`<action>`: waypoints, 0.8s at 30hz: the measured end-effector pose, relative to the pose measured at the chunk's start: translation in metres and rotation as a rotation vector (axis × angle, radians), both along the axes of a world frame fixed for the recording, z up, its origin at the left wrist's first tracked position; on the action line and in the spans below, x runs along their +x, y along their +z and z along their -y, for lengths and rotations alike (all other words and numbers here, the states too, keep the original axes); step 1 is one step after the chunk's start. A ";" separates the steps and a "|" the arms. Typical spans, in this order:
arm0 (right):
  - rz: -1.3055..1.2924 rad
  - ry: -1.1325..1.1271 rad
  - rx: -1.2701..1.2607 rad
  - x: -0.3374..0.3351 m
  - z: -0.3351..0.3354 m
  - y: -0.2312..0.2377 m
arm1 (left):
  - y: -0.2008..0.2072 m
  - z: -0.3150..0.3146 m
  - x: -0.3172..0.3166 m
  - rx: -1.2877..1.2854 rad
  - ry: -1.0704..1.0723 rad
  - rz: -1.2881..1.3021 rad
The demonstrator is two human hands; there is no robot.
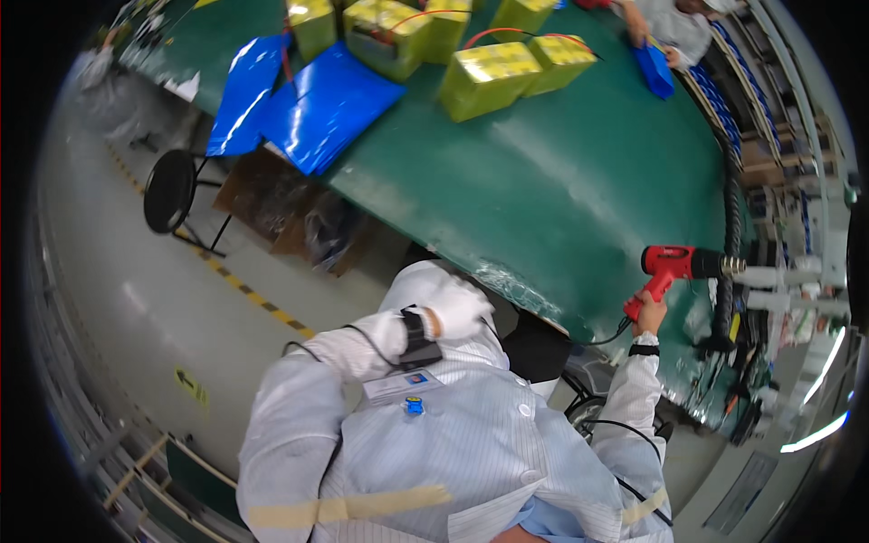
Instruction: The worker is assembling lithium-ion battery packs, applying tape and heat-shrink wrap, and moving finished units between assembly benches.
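A red heat gun [667,264] with a metal nozzle pointing right is held by its handle in my right hand [648,315], over the table's right part. Its black cord [602,341] runs down and left from the handle. My left hand [460,309], in a white glove, is close to my body near the table's front edge. Motion smears its fingers, and I cannot make out anything in them. A dark band with a box-like piece [420,337] is strapped round my left wrist.
Blue plastic sleeves [339,100] overhang the green table's [561,172] left edge. Yellow-wrapped battery packs [489,77] with red wires stand at the far side. At the far right, a co-worker's hands hold a blue pack [654,72]. A black stool [170,192] and open carton [262,195] stand left.
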State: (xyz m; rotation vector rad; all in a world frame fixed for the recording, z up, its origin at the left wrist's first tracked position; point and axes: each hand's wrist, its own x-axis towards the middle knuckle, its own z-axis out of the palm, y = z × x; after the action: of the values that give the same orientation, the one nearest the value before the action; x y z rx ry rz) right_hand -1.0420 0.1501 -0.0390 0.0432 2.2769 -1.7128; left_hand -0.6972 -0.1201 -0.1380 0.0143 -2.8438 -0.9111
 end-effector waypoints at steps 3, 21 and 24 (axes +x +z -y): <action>0.040 -0.037 -0.025 -0.006 0.001 -0.015 | 0.030 0.062 0.043 -0.006 0.391 0.208; -0.081 -0.145 0.304 -0.002 0.030 -0.048 | -0.204 -0.033 0.229 1.155 0.879 0.706; -0.110 -0.180 0.354 -0.006 0.020 -0.059 | -0.188 -0.020 0.217 1.147 0.977 0.812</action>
State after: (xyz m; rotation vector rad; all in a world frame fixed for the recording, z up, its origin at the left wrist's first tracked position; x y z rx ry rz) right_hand -1.0481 0.1296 -0.0980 0.2397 2.7055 -1.3970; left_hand -0.4806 -0.1002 -0.3258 1.9684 -1.7348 -2.2622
